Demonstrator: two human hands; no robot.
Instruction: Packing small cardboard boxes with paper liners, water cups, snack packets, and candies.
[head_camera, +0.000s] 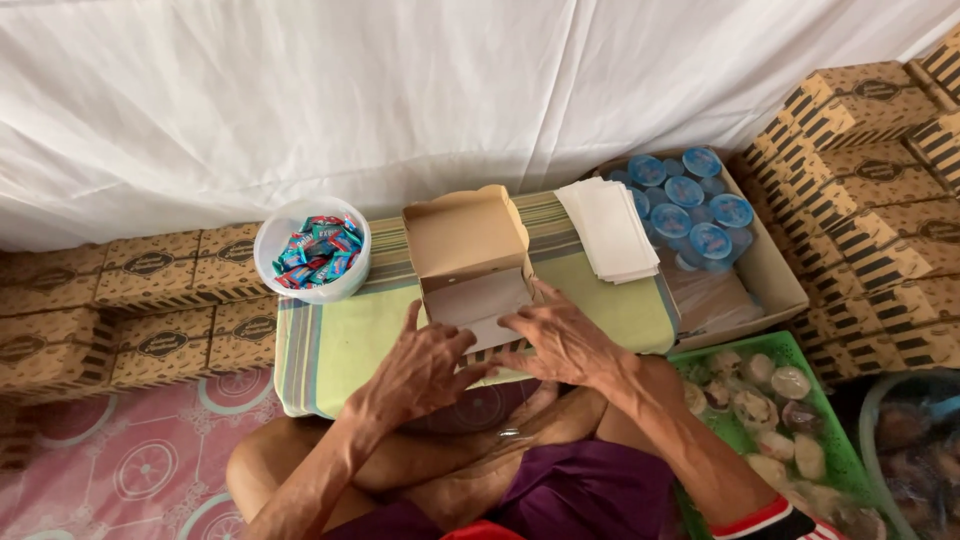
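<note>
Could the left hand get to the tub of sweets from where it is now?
Probably yes. The left hand rests on the open box, and the tub of sweets stands just up and left on the same cloth, uncovered, with nothing between them.

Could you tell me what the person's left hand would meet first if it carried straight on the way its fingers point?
The left hand points up and slightly right, so it would probably meet the open cardboard box first, at its near edge; its fingers already seem to touch it.
</note>
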